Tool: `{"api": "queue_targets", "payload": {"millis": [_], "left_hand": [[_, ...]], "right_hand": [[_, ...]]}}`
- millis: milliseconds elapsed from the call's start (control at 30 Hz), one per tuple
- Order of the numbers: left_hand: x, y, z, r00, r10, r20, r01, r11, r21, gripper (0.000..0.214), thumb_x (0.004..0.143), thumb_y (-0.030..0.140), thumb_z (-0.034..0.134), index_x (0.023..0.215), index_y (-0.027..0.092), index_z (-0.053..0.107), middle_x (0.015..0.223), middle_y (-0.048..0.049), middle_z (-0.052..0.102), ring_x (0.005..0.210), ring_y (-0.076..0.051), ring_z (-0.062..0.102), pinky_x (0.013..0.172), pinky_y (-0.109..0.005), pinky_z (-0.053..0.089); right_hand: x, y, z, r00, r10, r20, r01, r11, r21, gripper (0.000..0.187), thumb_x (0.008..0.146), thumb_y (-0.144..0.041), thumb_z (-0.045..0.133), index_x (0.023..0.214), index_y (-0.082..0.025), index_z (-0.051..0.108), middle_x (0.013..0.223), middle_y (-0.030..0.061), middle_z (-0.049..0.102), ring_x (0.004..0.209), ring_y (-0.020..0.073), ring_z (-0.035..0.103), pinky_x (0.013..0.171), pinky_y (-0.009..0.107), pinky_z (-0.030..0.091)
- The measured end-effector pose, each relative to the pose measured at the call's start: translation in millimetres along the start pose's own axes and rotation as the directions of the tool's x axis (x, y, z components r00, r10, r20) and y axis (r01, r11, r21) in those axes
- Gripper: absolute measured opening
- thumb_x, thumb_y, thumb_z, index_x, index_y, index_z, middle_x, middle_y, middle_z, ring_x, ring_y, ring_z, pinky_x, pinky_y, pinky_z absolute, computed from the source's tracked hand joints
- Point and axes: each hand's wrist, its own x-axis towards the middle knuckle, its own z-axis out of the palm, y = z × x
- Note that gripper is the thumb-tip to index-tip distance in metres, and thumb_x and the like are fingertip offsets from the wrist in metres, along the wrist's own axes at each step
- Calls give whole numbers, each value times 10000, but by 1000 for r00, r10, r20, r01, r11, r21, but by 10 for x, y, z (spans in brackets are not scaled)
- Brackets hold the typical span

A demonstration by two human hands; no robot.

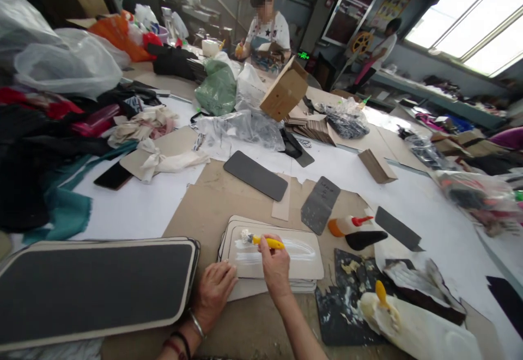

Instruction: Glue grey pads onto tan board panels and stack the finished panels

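My right hand (277,264) is closed round the yellow handle of a glue brush (267,242). The brush's whitish bristles rest on the top beige panel (249,267) of a small stack, where white streaks of glue run across the surface. My left hand (216,289) lies with fingers stretched at the stack's left edge, touching it and holding nothing. Beside that hand is a pile of larger panels topped by a dark grey piece (93,289) with a beige border. To the right, a whitish glue container (420,322) lies with another yellow-handled brush (381,293) in its opening.
An orange-and-clear bottle with a red nozzle (343,225) lies near a black object (365,239). Dark grey pieces (256,176) lie on cardboard ahead. Fabric scraps (65,202) heap at the left, plastic bags and a cardboard box (284,90) farther back. Two people work beyond the table.
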Motion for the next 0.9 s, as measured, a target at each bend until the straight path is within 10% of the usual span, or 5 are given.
{"api": "queue_targets", "payload": {"millis": [467,667,900], "left_hand": [[-6,-13,-4,999,50,-22,-50,999,-1,139,840,191,471,910,164,589,845,-51,627,865,-177,574,790,-322,433],[-14,-36,3,1000,-2,12,2,1000,-27,133,833,204,483,904,149,582,858,-66,605,855,-193,542,758,-330,444],[-9,-46,4,999,-43,17,44,997,-67,117,832,211,485,860,165,589,812,-41,600,800,-166,542,730,-306,456]], "right_hand": [[264,579,-1549,915,-121,-385,-110,844,-525,544,761,-613,345,785,-136,606,783,128,624,727,227,573,702,350,431],[-133,436,-1231,932,-244,-266,69,844,-532,409,827,-497,377,807,-151,596,841,106,618,794,201,564,763,333,434],[-302,95,-429,991,-54,-121,36,988,-148,308,813,-442,449,832,-167,585,845,69,608,770,176,576,730,294,449]]}}
